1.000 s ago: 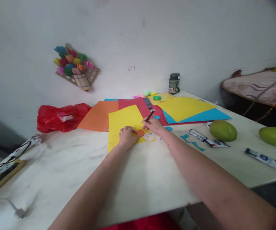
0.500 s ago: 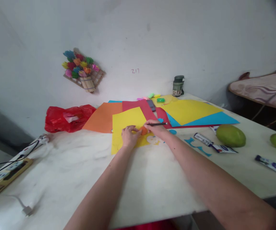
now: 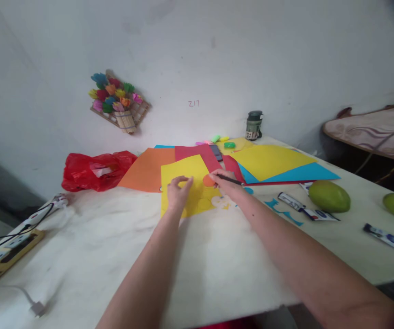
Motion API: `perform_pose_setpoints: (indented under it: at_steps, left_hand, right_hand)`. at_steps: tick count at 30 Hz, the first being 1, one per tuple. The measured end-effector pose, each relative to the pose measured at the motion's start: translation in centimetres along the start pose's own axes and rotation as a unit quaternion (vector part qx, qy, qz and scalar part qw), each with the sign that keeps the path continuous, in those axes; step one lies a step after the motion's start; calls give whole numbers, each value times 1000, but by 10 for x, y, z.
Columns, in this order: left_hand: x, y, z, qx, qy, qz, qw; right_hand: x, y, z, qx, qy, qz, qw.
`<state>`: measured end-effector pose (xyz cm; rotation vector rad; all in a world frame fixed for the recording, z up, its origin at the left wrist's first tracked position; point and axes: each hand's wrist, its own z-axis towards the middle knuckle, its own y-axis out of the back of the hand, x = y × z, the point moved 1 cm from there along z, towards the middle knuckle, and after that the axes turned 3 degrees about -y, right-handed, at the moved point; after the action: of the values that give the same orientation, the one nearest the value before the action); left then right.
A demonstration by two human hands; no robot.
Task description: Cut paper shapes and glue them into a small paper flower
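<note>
My left hand hovers over a yellow paper sheet, its thumb and fingers curved with a gap between them and nothing held. A black pencil or pen lies slantwise in my right hand. An orange paper circle is at that hand's fingertips, seemingly pinched there too. Faint round outlines mark the lower part of the yellow sheet. Beside its right edge lie a small whitish cut-out and yellow scraps.
Orange paper and red paper lie behind. Right of my hands are blue scraps, glue tubes and a green mango-like fruit. A red plastic bag and power strip stand left.
My left hand has come away from the orange circle, moving slightly left and opening. The circle has shifted up and right with my right hand, uncovering a round outline on the yellow sheet.
</note>
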<state>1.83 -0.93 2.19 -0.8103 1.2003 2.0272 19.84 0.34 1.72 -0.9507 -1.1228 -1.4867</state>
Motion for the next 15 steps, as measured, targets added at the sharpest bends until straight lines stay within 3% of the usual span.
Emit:
perform_pose_setpoints:
  at_steps: [3, 6, 11, 13, 15]
  left_hand:
    - [18, 27, 14, -82, 111, 113, 984]
    - [38, 42, 24, -107, 192, 68, 973]
    - [51, 37, 24, -68, 285, -143, 945]
    - [54, 35, 22, -45, 306, -168, 936]
    - [57, 37, 23, -54, 284, -136, 947]
  right_hand:
    - [-14, 8, 8, -76, 21, -47, 996]
    - [-28, 11, 12, -117, 33, -109, 987]
    - [-37, 6, 12, -130, 33, -107, 985]
    - [-38, 5, 12, -131, 13, -87, 987]
    - [-41, 5, 13, -111, -6, -77, 991]
